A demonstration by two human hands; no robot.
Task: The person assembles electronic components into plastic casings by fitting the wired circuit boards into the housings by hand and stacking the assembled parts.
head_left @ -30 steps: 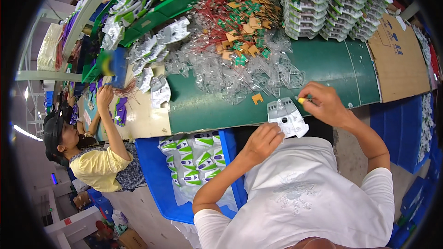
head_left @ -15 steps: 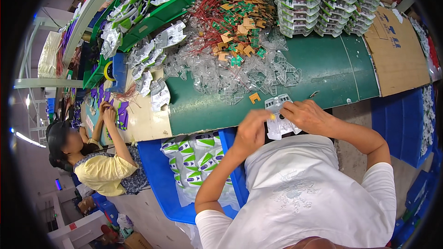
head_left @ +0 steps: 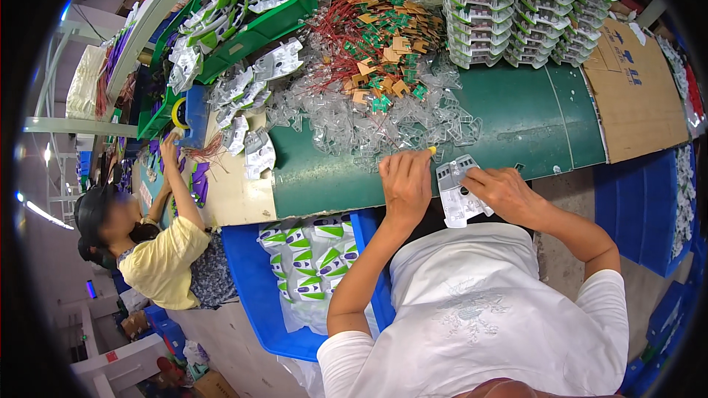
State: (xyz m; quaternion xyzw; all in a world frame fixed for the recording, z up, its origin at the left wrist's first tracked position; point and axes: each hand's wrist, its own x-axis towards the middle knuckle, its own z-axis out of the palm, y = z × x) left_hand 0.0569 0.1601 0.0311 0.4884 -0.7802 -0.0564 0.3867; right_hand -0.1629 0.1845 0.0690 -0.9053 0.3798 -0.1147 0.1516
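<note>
My right hand [head_left: 505, 193] grips a white plastic housing [head_left: 459, 203] with slots at its top end, tilted over the near edge of the green table. My left hand [head_left: 407, 186] is at the table edge, left of the housing and just below the heap of clear plastic parts [head_left: 339, 133]. Its fingers are curled, and a yellow cover [head_left: 433, 151] sits on one fingertip. Whatever those fingers hold, if anything, is hidden by the hand. Beyond lie many orange and green circuit boards [head_left: 398, 44] with red wires.
Stacked white-and-green housings [head_left: 479, 11] stand at the back right, beside a cardboard sheet [head_left: 634, 96]. A blue bin [head_left: 247, 280] of bagged white-and-green parts is at my left. A person in yellow [head_left: 166, 265] works further left. A green crate [head_left: 254, 37] holds more housings.
My left hand has moved off the housing, forward and slightly left, to where a loose orange board lay; that board no longer shows. The housing has tilted and shifted slightly right in my right hand.
</note>
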